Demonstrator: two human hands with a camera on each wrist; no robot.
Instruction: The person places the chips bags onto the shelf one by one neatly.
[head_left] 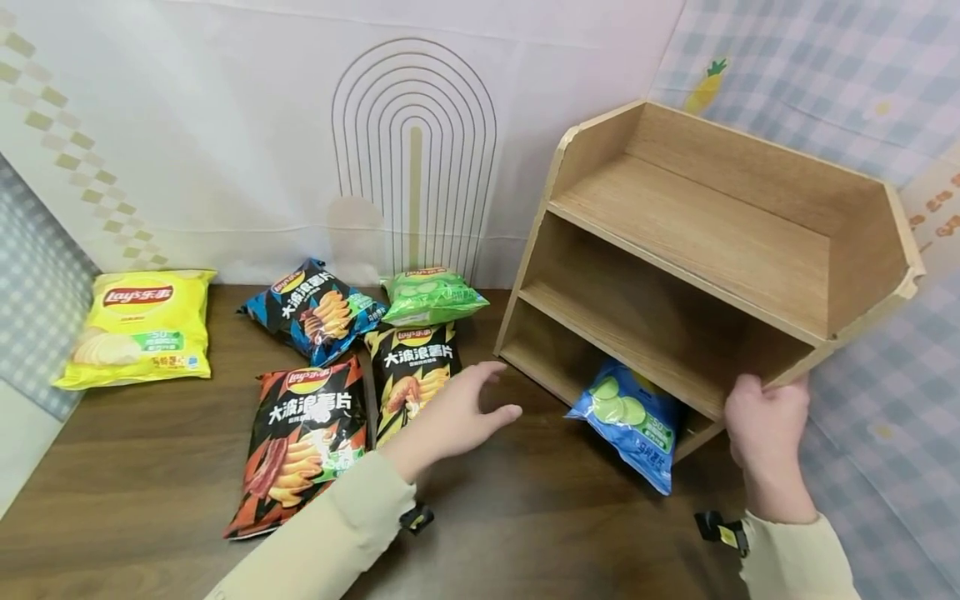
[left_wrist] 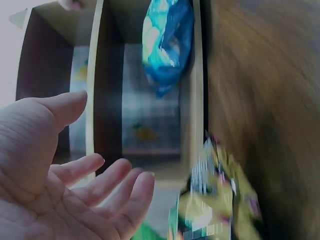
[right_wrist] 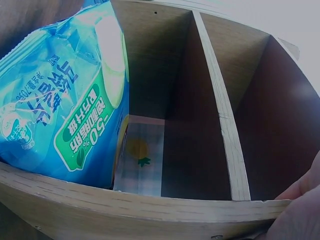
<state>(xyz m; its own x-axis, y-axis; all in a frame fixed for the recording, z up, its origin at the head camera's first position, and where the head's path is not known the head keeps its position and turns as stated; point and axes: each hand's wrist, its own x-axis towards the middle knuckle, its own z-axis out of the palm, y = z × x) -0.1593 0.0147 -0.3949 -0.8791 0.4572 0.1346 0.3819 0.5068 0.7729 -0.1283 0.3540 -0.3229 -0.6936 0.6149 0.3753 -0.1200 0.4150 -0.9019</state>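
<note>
Backdrop: pale printed cloth behind a brown wood-grain desk. Right side: one three-tier light-wood shelf; one shiny blue plastic crisp bag in its lowest compartment, near end jutting out. My right grip: curled round the front edge of the shelf's right side. My left grip: fingers loosely spread, holding nothing, near the black-and-yellow plastic crisp bag. Step in hand, I judge: steadying the shelf; next, likely, a firm right hold while my left eases the blue bag inward.
</note>
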